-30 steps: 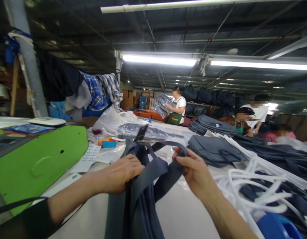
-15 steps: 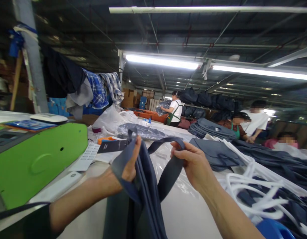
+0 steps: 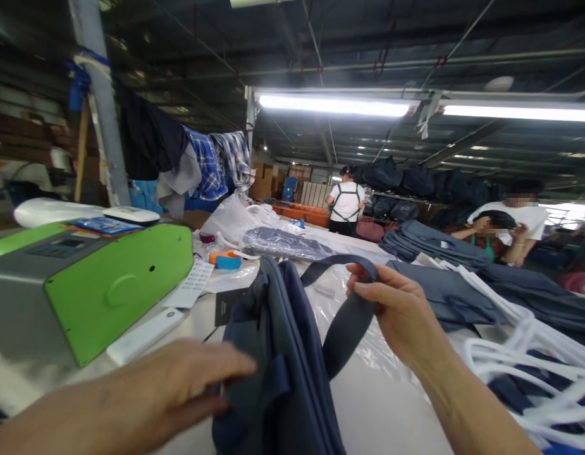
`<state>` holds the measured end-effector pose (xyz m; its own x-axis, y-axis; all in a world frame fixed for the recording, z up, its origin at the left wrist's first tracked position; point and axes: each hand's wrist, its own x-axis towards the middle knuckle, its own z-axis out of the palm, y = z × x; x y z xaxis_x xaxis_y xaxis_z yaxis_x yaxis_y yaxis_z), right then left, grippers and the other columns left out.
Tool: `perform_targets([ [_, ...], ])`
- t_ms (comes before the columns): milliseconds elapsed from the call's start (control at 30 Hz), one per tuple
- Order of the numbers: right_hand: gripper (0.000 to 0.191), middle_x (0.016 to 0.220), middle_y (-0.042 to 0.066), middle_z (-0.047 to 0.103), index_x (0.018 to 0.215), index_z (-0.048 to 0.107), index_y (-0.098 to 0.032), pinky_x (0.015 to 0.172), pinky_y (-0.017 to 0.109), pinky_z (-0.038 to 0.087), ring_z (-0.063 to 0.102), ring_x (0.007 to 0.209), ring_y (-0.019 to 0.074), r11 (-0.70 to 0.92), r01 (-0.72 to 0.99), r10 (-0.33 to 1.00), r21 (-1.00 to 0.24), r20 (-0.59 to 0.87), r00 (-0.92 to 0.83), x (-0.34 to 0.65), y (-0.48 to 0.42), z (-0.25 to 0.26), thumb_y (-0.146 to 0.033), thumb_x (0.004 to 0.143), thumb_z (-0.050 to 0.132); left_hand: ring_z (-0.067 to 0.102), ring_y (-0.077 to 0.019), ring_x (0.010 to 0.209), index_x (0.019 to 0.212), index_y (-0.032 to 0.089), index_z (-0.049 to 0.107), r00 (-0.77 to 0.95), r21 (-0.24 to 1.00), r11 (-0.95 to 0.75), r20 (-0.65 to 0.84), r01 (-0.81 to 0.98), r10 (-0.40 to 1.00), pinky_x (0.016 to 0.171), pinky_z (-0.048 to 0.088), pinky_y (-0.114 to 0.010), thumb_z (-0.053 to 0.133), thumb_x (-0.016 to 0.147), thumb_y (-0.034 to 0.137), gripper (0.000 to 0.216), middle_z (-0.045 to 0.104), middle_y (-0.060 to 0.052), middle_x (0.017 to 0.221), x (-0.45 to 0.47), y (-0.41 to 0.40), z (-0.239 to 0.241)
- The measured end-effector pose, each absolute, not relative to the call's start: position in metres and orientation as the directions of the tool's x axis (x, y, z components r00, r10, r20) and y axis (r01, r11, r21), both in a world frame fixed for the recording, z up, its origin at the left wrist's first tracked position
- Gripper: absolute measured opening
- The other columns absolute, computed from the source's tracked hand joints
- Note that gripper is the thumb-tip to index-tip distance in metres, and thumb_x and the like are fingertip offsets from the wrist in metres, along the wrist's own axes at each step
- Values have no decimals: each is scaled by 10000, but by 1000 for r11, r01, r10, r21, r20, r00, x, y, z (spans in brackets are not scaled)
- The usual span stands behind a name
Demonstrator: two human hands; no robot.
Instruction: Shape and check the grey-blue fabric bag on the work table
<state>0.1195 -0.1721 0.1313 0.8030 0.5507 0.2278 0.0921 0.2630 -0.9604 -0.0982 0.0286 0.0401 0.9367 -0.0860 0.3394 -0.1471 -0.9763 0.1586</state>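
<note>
Left hand (image 3: 178, 388) lies flat w/ fingers spread loosely on the navy tote bag (image 3: 283, 373), pinching nothing. Right hand (image 3: 396, 309) pinches the bag's strap (image 3: 344, 303), lifted in a loop between the hands. Bag stands upright btwn both hands, not yet folded or packed, I'd judge; handle straightening seems in progress. Counts, left to right: 1 green machine (image 3: 97, 284) left of left hand, 1 orange-blue tape dispenser (image 3: 226, 259) beyond it, 1 bagged item (image 3: 283, 243), approx. 2 stacks of folded bags (image 3: 429, 243) past right hand, 3 co-workers far off.
</note>
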Motion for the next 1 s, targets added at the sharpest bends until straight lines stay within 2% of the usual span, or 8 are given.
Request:
perform_targets([
  [167, 301, 640, 3, 641, 728, 717, -191, 666, 313, 373, 524, 657, 162, 241, 133, 568, -962, 250, 784, 109, -173, 134, -264, 439, 753, 349, -267, 1341, 1374, 153, 360, 950, 75, -973, 244, -217, -193, 1102, 303, -446, 504, 654, -32, 757, 428, -154, 1415, -10, 35, 90],
  [267, 278, 643, 2, 653, 721, 720, -198, 678, 302, 387, 532, 660, 154, 209, 180, 577, -961, 270, 771, 102, -174, 135, -258, 451, 751, 424, -313, 1281, 1409, 219, 311, 934, -29, -941, 121, -336, -337, 1029, 346, -555, 532, 658, -16, 817, 418, -148, 1427, 27, 27, 95],
  [367, 241, 660, -6, 655, 731, 719, -205, 670, 282, 400, 538, 658, 141, 194, 239, 610, -951, 308, 730, 98, -173, 137, -243, 494, 740, 397, -366, 1291, 1291, 237, 481, 919, -153, -911, 39, -382, -392, 977, 344, -640, 536, 712, 30, 617, 387, -147, 1452, 48, 14, 97],
  [533, 294, 781, -5, 666, 865, 696, -226, 723, 318, 434, 584, 756, 185, 133, 403, 641, -906, 389, 662, 90, -174, 137, -321, 588, 719, 641, -267, 973, 862, 157, 655, 916, -180, -902, 2, -394, -400, 893, 480, -387, 590, 693, 87, 194, 703, -114, 967, 61, 7, 97],
  [633, 607, 1081, 44, 655, 1178, 582, -263, 864, 414, 413, 580, 996, 284, -136, 601, 665, -788, 376, 645, 76, -185, 125, -428, 614, 736, 671, -279, 745, 763, 157, 660, 950, -185, -940, 76, -286, -304, 656, 501, -346, 591, 666, 143, 119, 699, -111, 745, 59, 11, 96],
  [733, 830, 1088, 80, 659, 1275, 494, -285, 816, 440, 406, 586, 993, 355, -423, 608, 697, -673, 188, 692, 60, -202, 112, -433, 517, 800, 664, -283, 707, 726, 165, 663, 964, -176, -965, 147, -196, -223, 582, 458, -326, 574, 610, 148, 148, 685, -112, 689, 52, 12, 100],
  [867, 572, 819, 31, 686, 1112, 569, -291, 646, 348, 401, 628, 754, 288, -585, 606, 741, -539, -52, 669, 49, -229, 116, -306, 562, 727, 649, -264, 674, 700, 178, 665, 966, -160, -978, 203, -131, -163, 509, 383, -296, 551, 538, 142, 201, 678, -92, 669, 42, 3, 116],
  [1000, 418, 680, 38, 644, 994, 593, -233, 560, 317, 352, 582, 607, 246, -670, 673, 689, -313, 77, 721, 52, -250, 127, -288, 584, 654, 638, -246, 713, 720, 186, 670, 955, -141, -986, 270, -89, -125, 516, 356, -282, 571, 529, 181, 216, 674, -66, 696, 32, -15, 138],
])
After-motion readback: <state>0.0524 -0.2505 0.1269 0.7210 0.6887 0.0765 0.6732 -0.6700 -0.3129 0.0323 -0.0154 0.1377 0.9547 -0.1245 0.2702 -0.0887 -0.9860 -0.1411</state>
